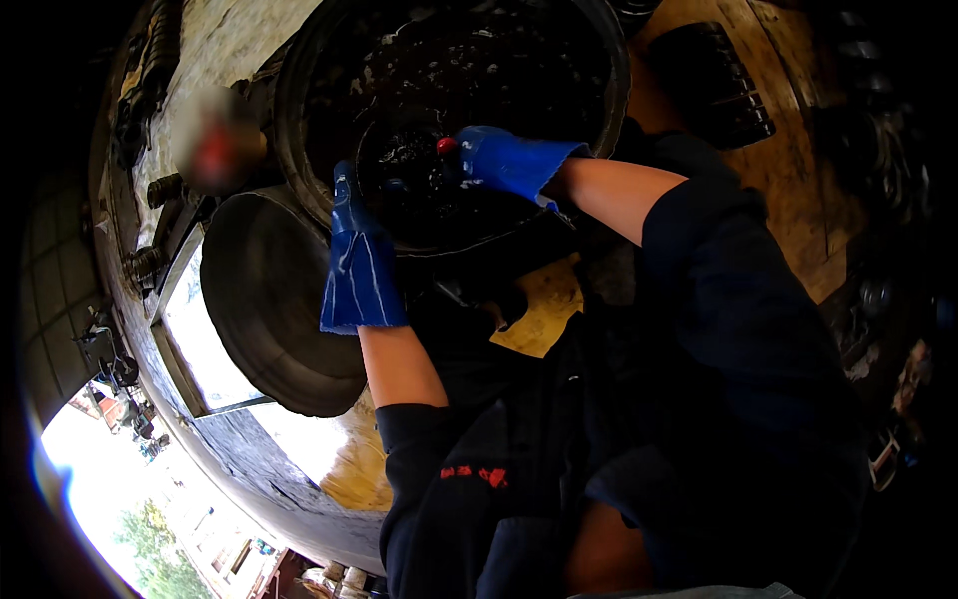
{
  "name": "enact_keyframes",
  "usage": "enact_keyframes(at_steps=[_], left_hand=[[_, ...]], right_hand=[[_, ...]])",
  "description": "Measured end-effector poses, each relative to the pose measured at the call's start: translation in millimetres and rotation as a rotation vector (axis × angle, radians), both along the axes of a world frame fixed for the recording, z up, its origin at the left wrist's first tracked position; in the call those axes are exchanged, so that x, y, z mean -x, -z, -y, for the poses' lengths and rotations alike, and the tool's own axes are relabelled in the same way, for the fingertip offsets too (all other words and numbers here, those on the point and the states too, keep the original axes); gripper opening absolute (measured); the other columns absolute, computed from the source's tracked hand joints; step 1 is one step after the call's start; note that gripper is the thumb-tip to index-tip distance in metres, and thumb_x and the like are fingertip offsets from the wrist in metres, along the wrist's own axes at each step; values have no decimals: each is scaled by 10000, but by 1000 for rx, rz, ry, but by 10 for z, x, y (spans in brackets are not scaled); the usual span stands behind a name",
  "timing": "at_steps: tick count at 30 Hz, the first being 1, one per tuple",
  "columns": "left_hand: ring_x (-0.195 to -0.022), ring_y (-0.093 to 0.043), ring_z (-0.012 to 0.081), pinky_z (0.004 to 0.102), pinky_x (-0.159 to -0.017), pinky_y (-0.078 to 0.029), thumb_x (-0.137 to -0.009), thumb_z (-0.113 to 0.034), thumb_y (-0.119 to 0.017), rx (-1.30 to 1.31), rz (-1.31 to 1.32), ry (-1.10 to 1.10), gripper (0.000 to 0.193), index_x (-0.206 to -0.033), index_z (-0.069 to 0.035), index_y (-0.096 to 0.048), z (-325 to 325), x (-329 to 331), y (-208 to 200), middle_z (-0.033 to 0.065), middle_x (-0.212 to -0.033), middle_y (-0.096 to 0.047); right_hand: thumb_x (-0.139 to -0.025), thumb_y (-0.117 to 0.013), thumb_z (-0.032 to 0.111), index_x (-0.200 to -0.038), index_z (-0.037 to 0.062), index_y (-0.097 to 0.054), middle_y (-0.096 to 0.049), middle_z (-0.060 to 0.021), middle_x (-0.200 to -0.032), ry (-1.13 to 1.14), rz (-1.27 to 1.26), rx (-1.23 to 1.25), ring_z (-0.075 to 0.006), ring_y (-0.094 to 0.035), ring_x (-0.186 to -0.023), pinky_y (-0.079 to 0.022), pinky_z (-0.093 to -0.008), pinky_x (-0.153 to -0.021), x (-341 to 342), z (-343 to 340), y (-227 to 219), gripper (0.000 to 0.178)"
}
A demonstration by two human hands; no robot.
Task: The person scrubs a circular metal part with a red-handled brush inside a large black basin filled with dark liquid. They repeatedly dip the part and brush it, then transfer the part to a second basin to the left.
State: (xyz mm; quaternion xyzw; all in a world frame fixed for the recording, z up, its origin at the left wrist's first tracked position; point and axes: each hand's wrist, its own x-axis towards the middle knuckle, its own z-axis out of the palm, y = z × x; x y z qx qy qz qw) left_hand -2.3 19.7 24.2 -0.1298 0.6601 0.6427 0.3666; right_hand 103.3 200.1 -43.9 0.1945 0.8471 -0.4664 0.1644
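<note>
A wide black basin [295,150] stands in front of me, with dark, glistening liquid in it. Inside, at its near side, a round black part [404,165] shows wet highlights. My left hand [351,215], in a long blue glove, reaches over the near left rim and grips the left edge of this part; its fingertips are lost in the dark. From the right, my right hand [489,160], also gloved in blue, is closed around a tool whose red end [446,146] sticks out. The rest of that tool is hidden by the glove and shadow.
A large dark round pan or lid [269,299] leans left of the basin. A ribbed black cylinder [714,85] lies at the far right on a brown surface [798,180]. Several dark ribbed parts [155,65] line the far left. Yellow material [544,309] shows below the basin.
</note>
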Motion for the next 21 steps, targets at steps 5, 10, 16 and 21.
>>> enact_keyframes(at_steps=[5, 10, 16, 21], left_hand=[[-1014, -664, 263, 385, -890, -550, -1087, -482, -442, -14, -65, -4, 573, -1373, -7, -588, 174, 233, 119, 165, -1209, -676], [-1028, -664, 272, 388, -906, -549, -1085, -473, -447, -36, -59, 21, 569, -1385, -7, -577, 35, 236, 245, 167, -1224, -673], [-1044, -664, 283, 391, -925, -548, -1083, -462, -453, -69, -54, -12, 565, -1400, -7, -564, 55, 311, 270, 169, -1241, -669], [-1058, -665, 292, 393, -940, -547, -1082, -454, -458, -93, -23, -2, 564, -1412, -7, -554, -19, 233, 240, 171, -1256, -666]], right_hand=[[-938, -657, 417, -1139, 95, -751, -745, -114, -917, 234, -86, 449, -231, -703, -925, -527, -385, -831, -163, -12, -461, 392], [-979, -676, 281, -1095, 51, -760, -760, -81, -934, 266, -452, 605, -157, -715, -862, -586, -330, -797, 313, 352, 144, 271], [-1011, -606, 246, -1067, 66, -754, -755, -70, -932, 108, -540, 405, -140, -701, -816, -573, -297, -775, 748, 418, -49, 240], [-1004, -578, 293, -1024, 52, -728, -734, -93, -878, 333, -320, 369, -180, -696, -808, -544, -327, -765, 865, -107, -157, 285]])
